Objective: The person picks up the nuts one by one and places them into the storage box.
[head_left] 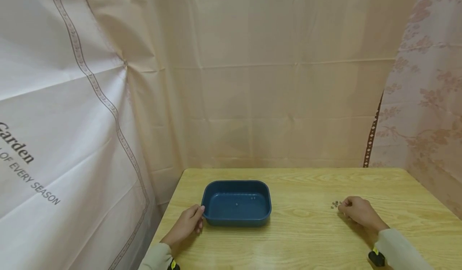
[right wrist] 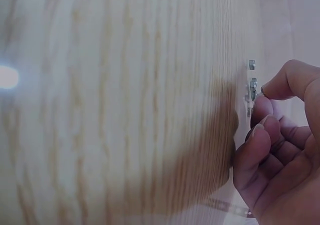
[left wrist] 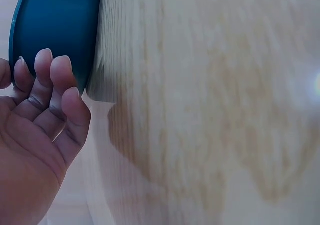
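Observation:
A blue rectangular tub (head_left: pixel 236 223) stands on the table with a few tiny metal pieces inside. At its left end my left hand (head_left: pixel 189 220) grips the rim, thumb on top and fingers curled against the outer wall. Out to the right, my right hand (head_left: pixel 360 212) is down at a small cluster of metal nuts (head_left: pixel 336 204). In the right wrist view its thumb and index fingertip pinch a small nut, mostly hidden by the fingertips. More nuts (right wrist: pixel 252 64) lie on the wood just beyond them.
The wooden table (head_left: pixel 296 238) carries both the tub and the nuts, with bare wood between them. A beige cloth (head_left: pixel 274 81) hangs behind the far edge. A white printed cloth (head_left: pixel 72 141) hangs on the left, a floral one (head_left: pixel 429 113) on the right.

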{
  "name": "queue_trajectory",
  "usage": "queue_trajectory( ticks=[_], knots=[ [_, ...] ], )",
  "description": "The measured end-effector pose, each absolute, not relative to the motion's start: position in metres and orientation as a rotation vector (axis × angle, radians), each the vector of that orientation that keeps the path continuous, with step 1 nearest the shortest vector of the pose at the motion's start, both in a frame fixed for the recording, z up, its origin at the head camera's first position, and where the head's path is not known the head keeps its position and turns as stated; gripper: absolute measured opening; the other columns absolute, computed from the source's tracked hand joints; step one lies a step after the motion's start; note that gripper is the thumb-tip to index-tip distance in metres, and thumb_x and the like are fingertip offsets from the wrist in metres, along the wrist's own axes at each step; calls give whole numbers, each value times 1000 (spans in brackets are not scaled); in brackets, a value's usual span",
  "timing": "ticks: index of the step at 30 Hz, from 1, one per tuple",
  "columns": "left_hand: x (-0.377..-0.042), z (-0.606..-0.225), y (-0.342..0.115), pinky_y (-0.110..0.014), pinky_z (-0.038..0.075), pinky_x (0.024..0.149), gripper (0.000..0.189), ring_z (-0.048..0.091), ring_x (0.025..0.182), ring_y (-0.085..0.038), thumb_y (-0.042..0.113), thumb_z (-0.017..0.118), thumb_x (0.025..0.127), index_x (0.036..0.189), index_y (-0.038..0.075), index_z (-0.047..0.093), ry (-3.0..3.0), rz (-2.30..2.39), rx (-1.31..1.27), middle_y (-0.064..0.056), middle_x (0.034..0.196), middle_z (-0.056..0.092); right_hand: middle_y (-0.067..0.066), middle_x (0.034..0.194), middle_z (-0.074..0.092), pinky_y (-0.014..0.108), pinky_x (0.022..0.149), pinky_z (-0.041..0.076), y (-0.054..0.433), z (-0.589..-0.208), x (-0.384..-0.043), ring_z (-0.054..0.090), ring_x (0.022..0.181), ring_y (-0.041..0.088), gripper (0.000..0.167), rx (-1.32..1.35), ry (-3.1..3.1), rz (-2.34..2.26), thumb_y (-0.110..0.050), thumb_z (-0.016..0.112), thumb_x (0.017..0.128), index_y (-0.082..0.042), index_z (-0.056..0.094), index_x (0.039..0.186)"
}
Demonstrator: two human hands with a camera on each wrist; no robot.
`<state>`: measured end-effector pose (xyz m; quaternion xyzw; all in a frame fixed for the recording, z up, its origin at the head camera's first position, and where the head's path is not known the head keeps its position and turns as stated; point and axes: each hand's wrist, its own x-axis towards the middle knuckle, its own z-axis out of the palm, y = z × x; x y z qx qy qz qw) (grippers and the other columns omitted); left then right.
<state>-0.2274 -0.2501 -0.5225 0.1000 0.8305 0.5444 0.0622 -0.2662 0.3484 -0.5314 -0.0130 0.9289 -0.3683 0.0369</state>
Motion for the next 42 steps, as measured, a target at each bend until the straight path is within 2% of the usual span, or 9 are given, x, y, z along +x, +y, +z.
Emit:
queue_trajectory(
  ticks=[16, 21, 28, 36, 42],
  knots=[
    [-227, -524, -250, -26, 49, 53, 45, 54, 59, -17, 36, 42, 113, 94, -2, 55, 2530, 1645, 285, -6, 73, 58, 6, 79, 62, 30, 49, 47, 342, -529, -264, 54, 62, 19, 18, -130, 2851, -1169, -17, 60, 100, 0, 65, 102],
    [-226, -523, -250, -26, 49, 53, 45, 54, 59, -17, 35, 41, 113, 94, -2, 56, 2535, 1630, 296, -6, 73, 59, 5, 79, 62, 29, 48, 46, 340, -531, -265, 53, 59, 17, 17, -189, 2886, -1151, -17, 60, 101, -1, 66, 100],
    [-226, -524, -250, -24, 45, 51, 47, 53, 58, -16, 39, 42, 113, 93, -2, 55, 2539, 1635, 319, -6, 73, 58, 3, 80, 63, 28, 51, 46, 335, -529, -266, 54, 63, 16, 17, -211, 2931, -1113, -18, 62, 100, -2, 67, 98],
    [-227, -524, -250, -25, 46, 51, 47, 53, 59, -16, 38, 41, 113, 95, -3, 56, 2538, 1641, 298, -6, 74, 58, 3, 80, 62, 26, 54, 42, 328, -525, -266, 51, 65, 16, 11, -252, 2952, -1093, -13, 62, 97, -3, 66, 96],
    [-226, -522, -249, -24, 45, 51, 47, 53, 59, -15, 37, 40, 113, 93, -3, 54, 2551, 1615, 290, -5, 73, 58, 3, 81, 63, 27, 54, 43, 324, -524, -265, 52, 67, 17, 13, -258, 2933, -1102, -16, 63, 98, -3, 67, 98]
  ],
)
